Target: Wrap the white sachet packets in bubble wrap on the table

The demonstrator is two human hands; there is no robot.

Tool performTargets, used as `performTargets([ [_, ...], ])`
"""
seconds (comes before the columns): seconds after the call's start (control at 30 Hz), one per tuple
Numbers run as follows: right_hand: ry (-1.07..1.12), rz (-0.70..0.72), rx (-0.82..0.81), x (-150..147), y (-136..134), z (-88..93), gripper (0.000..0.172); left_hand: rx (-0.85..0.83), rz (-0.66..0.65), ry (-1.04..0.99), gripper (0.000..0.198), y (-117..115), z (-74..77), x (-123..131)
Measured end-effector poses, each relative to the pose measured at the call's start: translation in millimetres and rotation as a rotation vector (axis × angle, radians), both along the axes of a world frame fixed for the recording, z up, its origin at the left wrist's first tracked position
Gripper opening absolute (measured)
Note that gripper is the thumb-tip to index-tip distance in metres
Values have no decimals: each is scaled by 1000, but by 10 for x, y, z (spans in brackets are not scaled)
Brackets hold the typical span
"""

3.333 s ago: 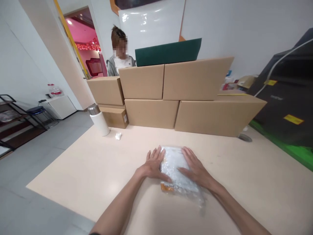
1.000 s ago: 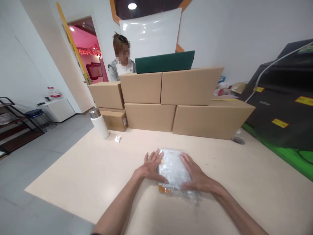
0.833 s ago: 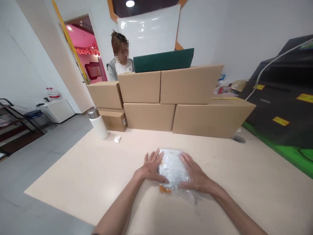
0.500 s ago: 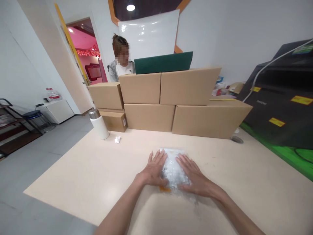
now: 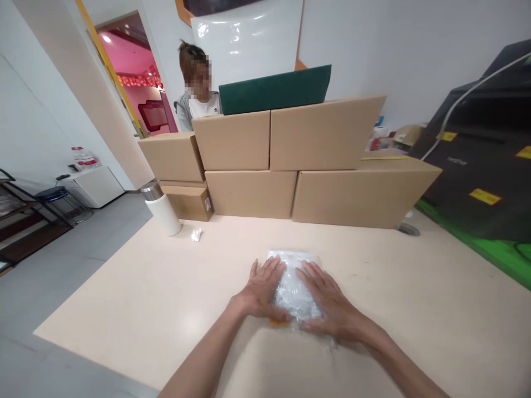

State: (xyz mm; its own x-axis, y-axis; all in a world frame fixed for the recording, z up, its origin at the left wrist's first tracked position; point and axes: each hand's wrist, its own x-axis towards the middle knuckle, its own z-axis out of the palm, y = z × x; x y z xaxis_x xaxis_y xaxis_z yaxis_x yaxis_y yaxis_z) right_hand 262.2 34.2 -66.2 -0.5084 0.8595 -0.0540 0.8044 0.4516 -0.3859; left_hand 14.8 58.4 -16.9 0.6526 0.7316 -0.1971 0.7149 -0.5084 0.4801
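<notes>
A white and silver bottle [image 5: 164,213] stands on the table [image 5: 124,287], near a small crumpled white thing [image 5: 196,235]. Big brown boxes [image 5: 251,193] are piled up at the back, with a dark green box [image 5: 276,92] on top. A person [image 5: 203,108] is behind them. A black machine [image 5: 481,160] is on the right.

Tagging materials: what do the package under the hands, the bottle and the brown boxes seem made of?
Package: likely clear plastic film, glossy, with glints and wrinkles. Bottle: shiny grey cap, apparently metal; matte white body, without glints, perhaps coated metal or plastic. Brown boxes: probably matte cardboard, given plain tan faces and crisp edges.
</notes>
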Motion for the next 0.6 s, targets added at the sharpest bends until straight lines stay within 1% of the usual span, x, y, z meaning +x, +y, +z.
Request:
performTargets([
  [0.07,7,12,-23,36,15,35,117,-35,-16,-11,127,8,29,-26],
  [0.1,20,25,-37,59,25,58,114,-55,-27,-27,122,11,43,-44],
  [0.2,102,28,-34,115,57,99,88,-68,-5,-106,93,13,45,-88],
  [0.23,128,7,-9,119,66,94,81,-48,21,-127,85,12,28,-92],
  [0.27,146,-19,23,113,73,82,78,-21,46,-140,80,12,7,-89],
  [0.33,154,-65,92,78,79,46,78,32,76,-131,77,16,-41,-69],
  [0.43,151,-83,150,22,83,34,71,85,90,-106,75,41,-85,-38],
  [0.5,158,-87,138,28,94,76,71,109,99,-117,74,68,-90,-40],
  [0.6,164,-39,28,108,114,174,83,93,64,-160,79,102,-83,-76],
])
